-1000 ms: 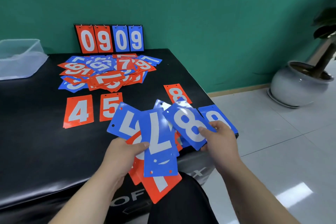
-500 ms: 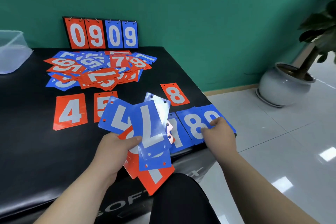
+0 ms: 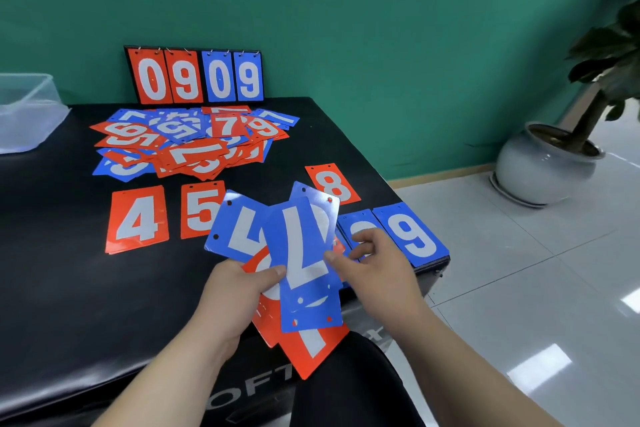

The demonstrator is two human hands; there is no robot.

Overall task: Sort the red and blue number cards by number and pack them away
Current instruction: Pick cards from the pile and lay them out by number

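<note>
On black table (image 3: 52, 270): three red singles; left hand (image 3: 228, 295) fingers clamp card fan (image 3: 304, 267); right hand (image 3: 377, 270) pinches its edge.

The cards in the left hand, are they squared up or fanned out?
Fanned out: the cards in the left hand splay at different angles, overlapping.

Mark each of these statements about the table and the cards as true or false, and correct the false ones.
1. The left hand holds a fan of cards. True.
2. The red 4 card lies flat on the table. True.
3. The scoreboard by the wall reads 1234. False: it reads 0909.
4. The plastic box sits at the table's right edge. False: it is at the far left.
5. The blue 9 card lies near the table's right corner. True.
</note>
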